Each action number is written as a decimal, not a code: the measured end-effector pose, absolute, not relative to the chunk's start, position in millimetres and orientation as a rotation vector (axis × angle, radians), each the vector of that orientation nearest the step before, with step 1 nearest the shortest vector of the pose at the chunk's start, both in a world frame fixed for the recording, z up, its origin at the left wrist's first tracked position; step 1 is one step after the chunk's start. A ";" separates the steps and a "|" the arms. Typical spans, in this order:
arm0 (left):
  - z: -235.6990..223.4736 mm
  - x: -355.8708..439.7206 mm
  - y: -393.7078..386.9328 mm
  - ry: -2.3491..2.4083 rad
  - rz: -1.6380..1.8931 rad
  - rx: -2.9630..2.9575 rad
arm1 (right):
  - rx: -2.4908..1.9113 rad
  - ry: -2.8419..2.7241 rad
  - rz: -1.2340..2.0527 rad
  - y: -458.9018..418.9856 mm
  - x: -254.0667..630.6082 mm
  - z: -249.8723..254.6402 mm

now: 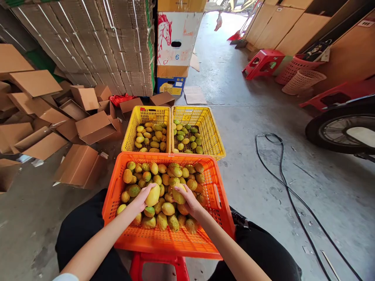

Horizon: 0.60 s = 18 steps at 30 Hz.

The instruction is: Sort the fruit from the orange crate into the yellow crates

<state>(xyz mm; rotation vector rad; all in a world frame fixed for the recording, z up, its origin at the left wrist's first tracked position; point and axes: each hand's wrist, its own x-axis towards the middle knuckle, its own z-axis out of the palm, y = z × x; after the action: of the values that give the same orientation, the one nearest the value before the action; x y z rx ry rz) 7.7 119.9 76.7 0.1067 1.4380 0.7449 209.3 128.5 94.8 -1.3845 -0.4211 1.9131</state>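
Note:
My left hand (141, 200) is closed around a smooth yellow oval fruit (153, 195) that looks like a mango. A similar yellow-green fruit (178, 196) sits in the grip of my right hand (191, 201). Both hands are over a wide orange plastic crate (164, 242), which is between my knees and filled with many such fruits, some yellow, some greenish and blotched. Behind it stand two yellow crates side by side. The left yellow crate (128, 134) holds mostly yellow fruits, and greener ones lie in the right yellow crate (215, 134).
A red stool (159, 259) is under the orange crate. Cardboard boxes (95, 127) lie heaped at left, before bundled flat cardboard (96, 47). A black cable (288, 187) crosses the floor at right, near a motorcycle wheel (331, 128). Another red stool (263, 62) stands farther back.

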 end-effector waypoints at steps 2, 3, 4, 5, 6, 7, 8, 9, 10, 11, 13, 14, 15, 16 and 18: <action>78.5 8.0 121.2 1.414 0.741 0.068 | -1.382 -0.411 1.916 128.0 209.5 95.4; 78.3 7.9 121.6 1.406 0.737 0.054 | -1.381 -0.411 1.913 127.8 209.5 95.6; 77.4 7.6 121.8 1.403 0.733 0.044 | -1.378 -0.416 1.906 127.7 209.5 95.5; 76.1 7.1 121.8 1.404 0.731 0.036 | -1.376 -0.425 1.897 127.8 209.5 95.0; 74.7 6.7 121.7 1.403 0.729 0.030 | -1.378 -0.436 1.889 128.0 209.4 94.0; 73.3 6.2 121.6 1.397 0.728 0.023 | -1.383 -0.447 1.882 128.4 209.4 92.6; 72.3 5.9 121.5 1.384 0.725 0.015 | -1.392 -0.453 1.876 128.9 209.4 90.8; 71.8 5.7 121.5 1.370 0.722 0.005 | -1.399 -0.449 1.871 129.4 209.4 88.7; 71.9 5.6 121.6 1.357 0.721 -0.003 | -1.405 -0.435 1.868 129.9 209.4 86.5; 72.5 5.7 121.8 1.346 0.721 -0.011 | -1.408 -0.415 1.868 130.3 209.5 84.5; 74.9 6.3 122.4 1.333 0.717 -0.032 | -1.408 -0.375 1.874 131.1 209.8 81.2; 76.2 6.7 122.7 1.329 0.709 -0.044 | -1.411 -0.352 1.884 131.5 209.9 80.3; 77.2 7.1 122.9 1.324 0.699 -0.053 | -1.418 -0.327 1.894 131.9 210.1 79.9; 77.7 7.4 123.1 1.319 0.691 -0.056 | -1.431 -0.300 1.902 132.2 210.4 79.9; 76.9 7.6 122.8 1.313 0.691 -0.042 | -1.461 -0.254 1.896 132.7 211.3 81.0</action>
<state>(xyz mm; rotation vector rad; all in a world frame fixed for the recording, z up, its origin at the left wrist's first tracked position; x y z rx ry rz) 7.6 122.8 76.9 -0.0420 1.3130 0.6909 211.3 132.7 81.0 -1.4610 -0.2544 1.8956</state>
